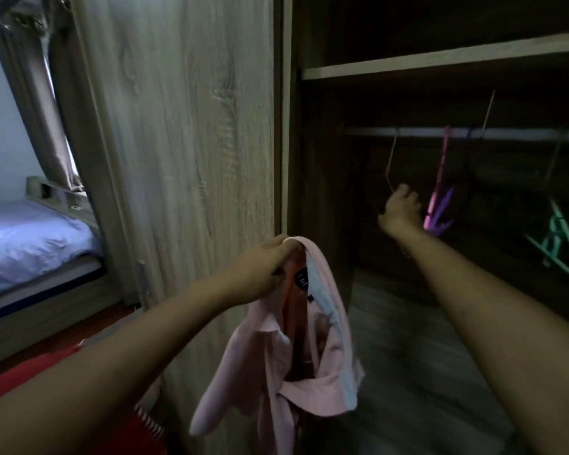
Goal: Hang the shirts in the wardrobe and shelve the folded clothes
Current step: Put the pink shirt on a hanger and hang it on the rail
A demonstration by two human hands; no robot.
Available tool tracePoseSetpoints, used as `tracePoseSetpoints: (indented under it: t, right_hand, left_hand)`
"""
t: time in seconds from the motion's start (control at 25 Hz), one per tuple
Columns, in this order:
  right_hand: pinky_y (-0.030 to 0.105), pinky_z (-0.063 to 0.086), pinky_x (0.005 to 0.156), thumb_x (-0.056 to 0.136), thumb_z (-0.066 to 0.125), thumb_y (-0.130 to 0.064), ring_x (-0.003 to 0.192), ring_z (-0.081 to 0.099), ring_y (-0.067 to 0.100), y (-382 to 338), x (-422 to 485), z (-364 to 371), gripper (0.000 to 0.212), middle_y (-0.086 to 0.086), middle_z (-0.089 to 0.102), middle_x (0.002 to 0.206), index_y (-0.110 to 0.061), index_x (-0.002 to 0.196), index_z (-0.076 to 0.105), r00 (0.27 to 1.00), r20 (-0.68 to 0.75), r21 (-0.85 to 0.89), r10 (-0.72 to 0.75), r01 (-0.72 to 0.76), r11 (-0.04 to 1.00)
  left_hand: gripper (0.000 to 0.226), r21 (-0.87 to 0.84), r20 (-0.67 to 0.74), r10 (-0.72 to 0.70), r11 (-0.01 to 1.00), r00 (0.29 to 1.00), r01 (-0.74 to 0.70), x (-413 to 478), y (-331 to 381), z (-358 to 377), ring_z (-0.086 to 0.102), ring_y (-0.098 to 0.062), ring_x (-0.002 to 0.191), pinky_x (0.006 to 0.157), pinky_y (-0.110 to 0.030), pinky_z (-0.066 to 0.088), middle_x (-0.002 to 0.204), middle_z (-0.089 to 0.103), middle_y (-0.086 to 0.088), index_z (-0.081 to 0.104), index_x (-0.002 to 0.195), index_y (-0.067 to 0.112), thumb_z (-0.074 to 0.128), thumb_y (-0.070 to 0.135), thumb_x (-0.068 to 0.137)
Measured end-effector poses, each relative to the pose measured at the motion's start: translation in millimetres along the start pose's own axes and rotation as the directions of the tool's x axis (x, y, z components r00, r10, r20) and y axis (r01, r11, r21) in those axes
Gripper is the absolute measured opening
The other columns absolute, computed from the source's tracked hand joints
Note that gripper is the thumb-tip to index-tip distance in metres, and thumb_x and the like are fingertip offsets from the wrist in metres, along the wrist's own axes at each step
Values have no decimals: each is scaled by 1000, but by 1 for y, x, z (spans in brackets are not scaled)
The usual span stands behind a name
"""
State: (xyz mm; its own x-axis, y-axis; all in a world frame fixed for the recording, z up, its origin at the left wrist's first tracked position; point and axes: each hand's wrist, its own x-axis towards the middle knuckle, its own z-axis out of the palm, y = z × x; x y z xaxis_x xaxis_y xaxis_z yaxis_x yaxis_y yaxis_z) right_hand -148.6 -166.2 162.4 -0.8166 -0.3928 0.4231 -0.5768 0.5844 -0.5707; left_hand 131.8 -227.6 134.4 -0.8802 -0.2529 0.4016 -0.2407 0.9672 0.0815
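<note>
The head camera is looking forward and down from close by, facing the open wardrobe point(440, 159), both forearms entering from below.

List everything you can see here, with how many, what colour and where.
pink collared shirt: one, pink, dangling from left hand
thin tan wire hanger: one, tan, at the pale rail, in right hand
pink and purple plastic hangers: several, blurred, on the rail
teal plastic hangers: count unclear, teal, far right
light wooden shelf: one, pale wood, upper wardrobe
wood-grain wardrobe door: one, grey-brown, centre
bed with lilac sheet: one, lilac, far left
left hand: grips the shirt
right hand: grips the wire hanger
</note>
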Motion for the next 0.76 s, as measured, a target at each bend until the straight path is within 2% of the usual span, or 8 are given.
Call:
tracePoseSetpoints:
  t: [0.08,0.16,0.2,0.28,0.44,0.52,0.64,0.76]
  right_hand:
    - [44,37,104,85,59,1,129,41,42,14,12,3,64,28,39,141,3,140,26,986,74,81,147,-153,985]
    - [39,46,96,84,60,1,118,53,38,24,18,6,46,27,54,129,2,129,48,983,79,241,166,-180,954]
    - [36,49,90,85,58,0,112,58,36,25,19,5,34,25,60,122,1,119,58,988,24,327,155,-154,933]
    - [24,46,75,89,49,-3,101,61,31,24,11,1,25,17,65,110,-2,108,65,986,-93,447,140,-84,891]
    - [17,41,46,93,46,-11,56,53,7,41,-31,11,11,5,53,74,-16,94,56,983,-179,627,34,88,774]
    - [21,41,44,90,54,-10,46,51,4,58,-51,22,10,3,51,64,-16,98,52,995,-97,692,17,55,720]
    - [14,40,45,85,64,-11,53,50,9,79,-79,28,25,2,55,64,-18,106,53,1000,-8,667,-22,22,745]
    - [17,36,43,87,63,-16,45,43,4,93,-107,27,4,5,52,63,-19,87,60,999,-28,715,-27,39,698]
  left_hand:
    - [53,-9,18,-35,999,999,35,-1,-3,-4,49,-29,120,94,-29,37,139,44,-12,37,137,9,50,5,87]
    - [54,-15,18,-58,998,998,58,-3,-6,-6,48,-27,121,96,-28,37,139,45,-11,36,138,10,51,5,87]
    - [55,-17,21,-68,997,997,69,-4,-6,-7,47,-25,122,98,-28,37,140,44,-10,35,139,12,52,7,87]
    - [60,-3,43,-96,995,994,97,-8,-5,-8,46,-23,123,99,-29,39,142,42,-8,31,141,15,57,12,86]
    - [73,20,76,-136,991,988,135,-9,-3,-9,48,-24,120,91,-27,41,140,43,-9,28,142,16,63,15,79]
    - [71,10,73,-147,989,986,146,-6,0,-8,49,-25,118,90,-29,43,139,43,-9,30,141,16,63,14,77]
    - [66,-11,63,-150,988,987,151,1,7,-7,51,-26,114,89,-32,46,136,45,-10,34,138,14,61,13,78]
    - [63,-84,104,-148,984,984,157,8,16,-4,51,-27,114,92,-37,48,134,46,-12,38,136,10,61,10,78]
